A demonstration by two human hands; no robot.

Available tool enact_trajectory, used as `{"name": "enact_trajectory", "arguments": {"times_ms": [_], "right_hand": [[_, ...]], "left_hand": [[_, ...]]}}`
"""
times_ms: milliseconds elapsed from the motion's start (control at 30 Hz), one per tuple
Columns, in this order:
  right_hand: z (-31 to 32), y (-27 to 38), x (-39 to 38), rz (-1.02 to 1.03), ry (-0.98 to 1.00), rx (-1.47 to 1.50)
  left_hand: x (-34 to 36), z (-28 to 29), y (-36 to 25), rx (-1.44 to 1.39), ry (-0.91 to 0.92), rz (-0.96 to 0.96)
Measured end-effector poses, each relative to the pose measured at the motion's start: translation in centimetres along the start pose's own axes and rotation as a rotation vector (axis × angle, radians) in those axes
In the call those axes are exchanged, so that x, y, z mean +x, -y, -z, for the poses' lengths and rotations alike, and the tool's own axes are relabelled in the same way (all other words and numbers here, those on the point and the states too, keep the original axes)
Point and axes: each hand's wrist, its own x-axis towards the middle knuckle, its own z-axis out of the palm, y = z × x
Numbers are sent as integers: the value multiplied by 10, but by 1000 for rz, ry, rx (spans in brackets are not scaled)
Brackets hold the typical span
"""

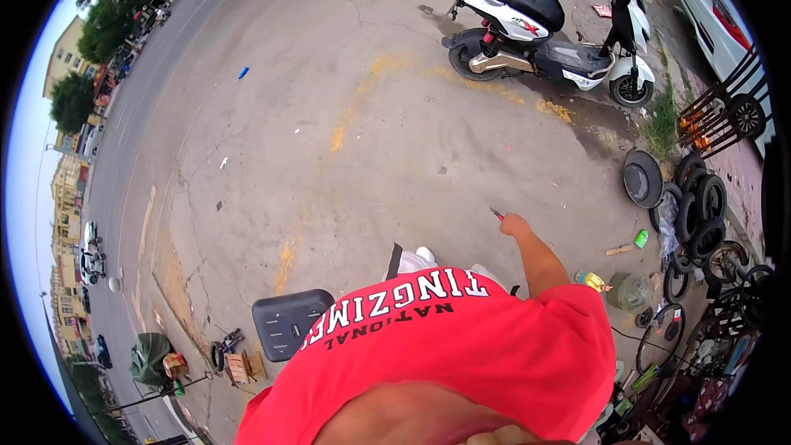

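Observation:
My right hand (512,224) is closed on a slim tool (497,213) with red on it, held out over the concrete at the right of centre; whether it is pliers or something else, I cannot tell. My left hand does not show. My red shirt covers the bottom of the view, with a white shoe (425,255) just beyond it. A black plastic seat or board (284,321) lies at my left. Right of my arm are a yellow bottle (590,281) and a cloudy plastic container (632,292), with a green can (640,238) farther out.
Electric scooters (540,25) stand at the back right, beside a white car (713,8) and black railing (717,107). Stacked tyres (704,206), a basin (639,180) and parts crowd the right. A road (124,198) runs along the left; a green tarp (147,363) is near it.

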Motion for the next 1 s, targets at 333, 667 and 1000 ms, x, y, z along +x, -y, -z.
{"name": "enact_trajectory", "arguments": {"times_ms": [333,667,1000], "right_hand": [[83,103,209,-98,-207,267],[209,215,329,-169,-123,838],[504,502,529,501,191,1355]], "left_hand": [[248,-238,53,59,96,185],[535,-693,63,-280,740,574],[549,-987,302,791,391,102]]}}
